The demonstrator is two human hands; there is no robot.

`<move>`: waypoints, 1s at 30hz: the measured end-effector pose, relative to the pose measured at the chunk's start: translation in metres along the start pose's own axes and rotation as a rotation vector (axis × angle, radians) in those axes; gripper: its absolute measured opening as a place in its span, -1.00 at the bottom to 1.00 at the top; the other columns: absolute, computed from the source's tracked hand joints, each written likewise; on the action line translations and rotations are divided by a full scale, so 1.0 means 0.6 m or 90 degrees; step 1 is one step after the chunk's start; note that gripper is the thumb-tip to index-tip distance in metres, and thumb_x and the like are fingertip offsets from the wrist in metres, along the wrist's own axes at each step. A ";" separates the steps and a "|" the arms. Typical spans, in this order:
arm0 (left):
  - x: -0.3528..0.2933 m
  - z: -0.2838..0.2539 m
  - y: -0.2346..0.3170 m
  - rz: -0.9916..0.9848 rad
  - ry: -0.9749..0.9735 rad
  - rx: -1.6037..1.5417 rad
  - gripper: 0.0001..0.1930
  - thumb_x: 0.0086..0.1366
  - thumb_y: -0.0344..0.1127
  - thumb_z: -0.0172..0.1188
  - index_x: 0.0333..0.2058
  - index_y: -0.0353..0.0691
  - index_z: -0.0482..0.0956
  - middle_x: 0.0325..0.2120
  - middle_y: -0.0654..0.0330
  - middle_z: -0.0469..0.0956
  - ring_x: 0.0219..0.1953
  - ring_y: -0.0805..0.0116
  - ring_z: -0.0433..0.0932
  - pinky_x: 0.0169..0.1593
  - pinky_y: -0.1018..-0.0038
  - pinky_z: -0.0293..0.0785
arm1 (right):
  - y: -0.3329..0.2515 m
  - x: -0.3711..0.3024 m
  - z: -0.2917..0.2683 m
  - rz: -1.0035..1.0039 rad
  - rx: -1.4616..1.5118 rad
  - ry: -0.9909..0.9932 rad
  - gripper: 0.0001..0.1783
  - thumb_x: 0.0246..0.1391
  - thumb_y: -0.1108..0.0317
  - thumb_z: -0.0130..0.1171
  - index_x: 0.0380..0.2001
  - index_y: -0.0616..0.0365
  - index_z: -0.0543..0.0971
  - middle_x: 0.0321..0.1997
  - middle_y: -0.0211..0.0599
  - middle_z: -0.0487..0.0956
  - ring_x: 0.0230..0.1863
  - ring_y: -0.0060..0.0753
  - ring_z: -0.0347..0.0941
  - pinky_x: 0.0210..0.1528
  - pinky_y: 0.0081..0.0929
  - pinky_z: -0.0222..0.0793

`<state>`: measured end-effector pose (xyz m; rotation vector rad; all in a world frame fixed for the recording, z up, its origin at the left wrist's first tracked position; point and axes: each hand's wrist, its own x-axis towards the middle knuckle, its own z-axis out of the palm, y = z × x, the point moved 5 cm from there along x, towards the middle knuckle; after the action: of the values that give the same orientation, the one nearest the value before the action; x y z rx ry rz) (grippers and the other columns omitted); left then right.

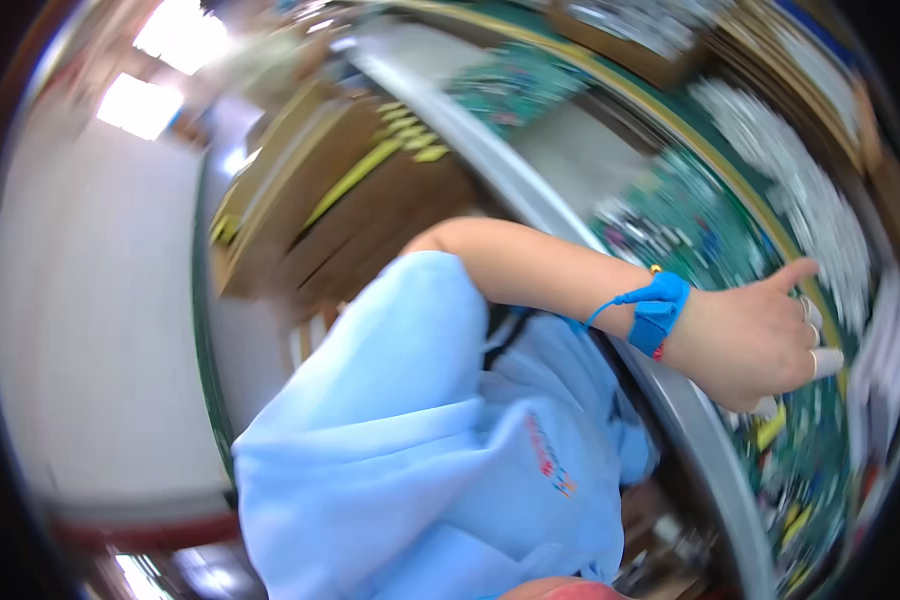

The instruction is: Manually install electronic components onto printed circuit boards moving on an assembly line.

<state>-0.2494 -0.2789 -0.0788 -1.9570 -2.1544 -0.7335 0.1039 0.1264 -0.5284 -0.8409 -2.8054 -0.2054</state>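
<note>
My left hand [745, 340] reaches out to the right over a bench with its back facing up. White finger cots cover several fingertips, and one bare finger sticks out. The other fingers curl downward, and what they hold, if anything, is hidden beneath the hand. A blue wrist strap [660, 312] with a cord sits around this wrist. Below and beside the hand lie green circuit boards [685, 215], smeared by motion. A small yellow piece [770, 428] shows close to the thumb side. My right hand is out of view.
A grey metal rail [480, 145] runs along the bench's near edge. Brown cardboard boxes [370, 215] with yellow strips stand beside it. More green boards [515, 85] lie farther along. Past a yellow edge strip [715, 140] are blurred white items [795, 190] and another box [620, 45].
</note>
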 end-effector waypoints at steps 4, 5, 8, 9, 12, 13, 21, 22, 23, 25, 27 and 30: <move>-0.216 -0.187 -0.047 -0.227 0.267 0.205 -0.55 0.04 -0.20 0.30 -0.07 -0.18 0.49 -0.36 0.08 0.52 -0.19 0.07 0.51 0.23 -0.10 -0.01 | -0.158 0.263 0.068 -0.065 0.241 0.084 -0.38 0.16 0.24 0.08 0.23 0.32 0.26 0.18 0.04 0.41 0.11 -0.04 0.42 0.11 -0.26 0.41; -0.287 -0.235 -0.057 -0.513 0.070 0.244 -0.60 0.04 -0.19 0.30 -0.14 -0.22 0.55 -0.34 0.01 0.54 -0.21 0.04 0.53 0.20 -0.03 0.06 | -0.163 0.284 0.067 -0.053 0.280 0.090 -0.38 0.17 0.24 0.07 0.23 0.32 0.26 0.18 0.03 0.41 0.10 -0.05 0.43 0.11 -0.27 0.41; -0.515 -0.378 -0.044 -0.772 0.042 0.690 -0.71 0.08 -0.30 0.19 -0.19 -0.23 0.62 -0.36 -0.03 0.59 -0.25 0.05 0.57 0.06 0.15 0.30 | -0.203 0.291 0.028 -0.012 0.399 0.087 -0.41 0.18 0.26 0.06 0.22 0.34 0.27 0.16 0.02 0.42 0.08 -0.06 0.44 0.09 -0.28 0.43; -0.600 -0.421 -0.016 -0.663 0.098 0.861 -0.85 0.11 -0.33 0.12 -0.36 -0.18 0.59 -0.43 0.00 0.58 -0.29 0.10 0.59 -0.12 0.11 0.35 | -0.216 0.289 0.009 -0.002 0.440 0.079 -0.41 0.18 0.26 0.05 0.22 0.34 0.28 0.16 0.02 0.43 0.07 -0.06 0.45 0.09 -0.28 0.43; -0.872 -0.514 0.062 -1.200 -0.041 0.885 -0.76 0.08 -0.31 0.04 -0.26 -0.05 0.58 -0.23 0.13 0.61 -0.12 0.05 0.58 -0.04 0.04 0.34 | -0.217 0.256 -0.063 0.058 0.540 0.063 -0.43 0.20 0.27 0.04 0.21 0.35 0.29 0.15 0.01 0.43 0.05 -0.07 0.46 0.07 -0.29 0.45; -0.949 -0.534 0.093 -1.321 -0.051 0.852 -0.72 0.09 -0.30 0.05 -0.19 -0.05 0.57 -0.14 0.11 0.59 -0.03 0.05 0.55 0.02 0.03 0.33 | -0.215 0.253 -0.086 0.078 0.575 0.056 -0.44 0.20 0.28 0.03 0.20 0.35 0.29 0.15 0.01 0.44 0.04 -0.07 0.47 0.07 -0.29 0.45; -1.171 -0.533 0.133 -1.126 0.200 0.215 -0.61 -0.01 -0.55 0.24 -0.12 -0.34 0.50 -0.29 0.14 0.59 -0.22 0.33 0.52 -0.07 0.42 0.44 | 0.034 -0.009 -0.475 0.444 0.664 0.207 -0.49 0.23 0.32 -0.01 0.18 0.39 0.32 0.12 -0.02 0.46 -0.02 -0.10 0.51 0.02 -0.32 0.50; -1.216 -0.551 0.163 -1.213 0.078 0.378 -0.59 -0.06 -0.54 0.26 -0.14 -0.33 0.49 -0.31 0.04 0.61 -0.25 0.21 0.56 -0.10 0.38 0.47 | 0.001 0.033 -0.502 0.364 0.702 0.226 -0.58 0.20 0.41 0.02 0.09 0.39 0.41 0.14 -0.02 0.42 0.02 -0.05 0.48 0.05 -0.30 0.49; -1.213 -0.554 0.136 -1.247 -0.020 0.499 -0.58 -0.09 -0.53 0.27 -0.16 -0.32 0.48 -0.33 -0.05 0.61 -0.24 0.08 0.58 -0.11 0.31 0.49 | -0.057 0.053 -0.556 0.353 0.728 0.269 -0.57 0.20 0.41 0.04 0.11 0.38 0.38 0.10 0.00 0.44 0.05 -0.08 0.45 0.11 -0.31 0.46; -1.261 -0.560 0.138 -1.223 0.040 0.475 -0.59 -0.08 -0.54 0.25 -0.16 -0.34 0.47 -0.24 -0.09 0.59 -0.17 0.01 0.57 -0.08 0.24 0.48 | -0.158 0.127 -0.627 0.224 0.799 0.227 -0.50 0.23 0.34 0.04 0.18 0.36 0.30 0.07 0.00 0.45 0.07 -0.16 0.42 0.11 -0.35 0.33; -1.234 -0.542 0.099 -1.162 0.130 0.394 -0.59 -0.07 -0.55 0.23 -0.16 -0.34 0.45 -0.23 -0.10 0.57 -0.12 0.02 0.55 -0.05 0.27 0.46 | -0.254 0.165 -0.676 0.157 0.872 0.122 -0.48 0.25 0.37 -0.03 0.22 0.38 0.24 0.11 -0.01 0.42 0.07 -0.22 0.39 0.13 -0.38 0.23; -1.223 -0.551 0.084 -1.136 -0.031 0.587 -0.57 -0.06 -0.55 0.25 -0.13 -0.36 0.42 -0.24 -0.10 0.57 -0.14 -0.05 0.54 -0.05 0.26 0.47 | -0.360 0.228 -0.685 0.016 1.091 -0.024 -0.45 0.23 0.33 -0.06 0.22 0.43 0.22 0.10 -0.02 0.41 -0.01 -0.30 0.39 0.06 -0.43 0.26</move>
<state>-0.1666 -1.0812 -0.0842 0.6236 -2.8730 0.3192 -0.0639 -0.0591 -0.1138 -0.3257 -1.8174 1.8313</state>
